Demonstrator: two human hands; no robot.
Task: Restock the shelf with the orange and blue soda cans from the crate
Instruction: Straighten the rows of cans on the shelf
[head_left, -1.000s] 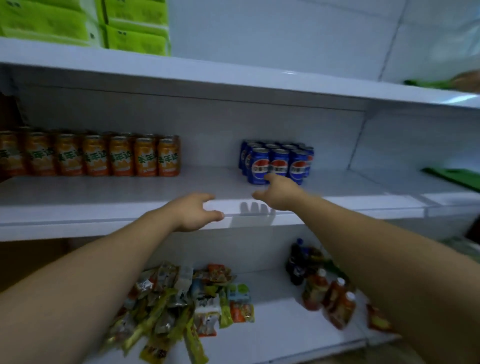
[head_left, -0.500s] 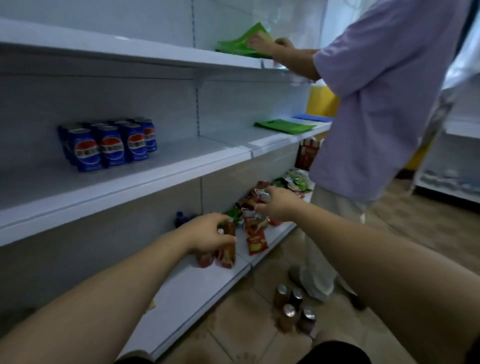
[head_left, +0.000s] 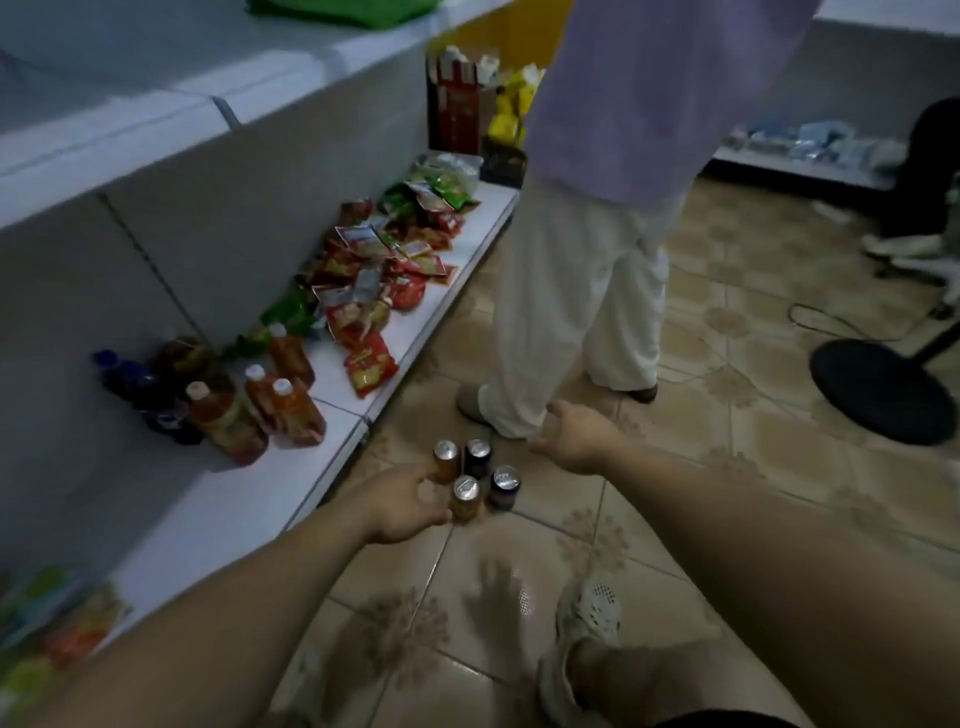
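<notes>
Gaze has dropped from the shelf (head_left: 130, 140) to four soda cans (head_left: 475, 480) on the floor (head_left: 727, 395); left hand (head_left: 405, 499), loosely open, nears the near orange can (head_left: 466, 498), right hand (head_left: 576, 439) hovers spread and empty, so another pickup looks due

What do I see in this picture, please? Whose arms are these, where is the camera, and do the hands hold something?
There is no machine here: these are one person's bare arms, filmed by a camera worn on the head, looking forward and down. On the tiled floor stand, upright and close together, two orange cans and two blue cans. The left hand is beside the orange ones; I cannot tell whether it touches them. The right hand is open, to the right of the cans, holding nothing. At left, the bottom shelf carries snack packets and bottles. Another person stands behind the cans.
</notes>
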